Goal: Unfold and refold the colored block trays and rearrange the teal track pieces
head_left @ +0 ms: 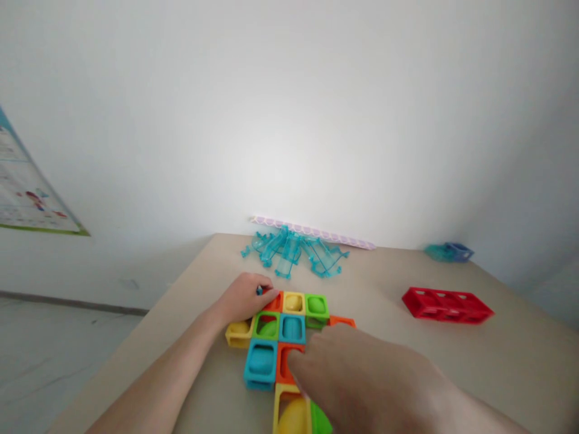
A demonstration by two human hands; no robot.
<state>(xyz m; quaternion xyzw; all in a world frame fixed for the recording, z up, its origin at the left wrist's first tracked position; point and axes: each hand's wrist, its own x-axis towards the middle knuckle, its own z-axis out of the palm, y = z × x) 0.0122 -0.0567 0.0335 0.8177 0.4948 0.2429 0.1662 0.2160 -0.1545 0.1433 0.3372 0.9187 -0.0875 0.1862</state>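
Note:
Several colourful hollow cube blocks sit joined in a flat cluster on the table, in orange, yellow, green and blue. My left hand is closed at the far left corner of the cluster, its thumb against an orange cube block. A small dark blue bit shows between its fingers, too little to name. Over the right side of the cluster lies my right hand, fingers curled down, thumb by another orange cube block. It covers part of the cluster, and its fingertips are hidden.
Clear teal plastic track pieces lie at the back of the table, before a patterned lilac strip along the wall. To the right is a red three-cell block. A blue block stands by the back right corner.

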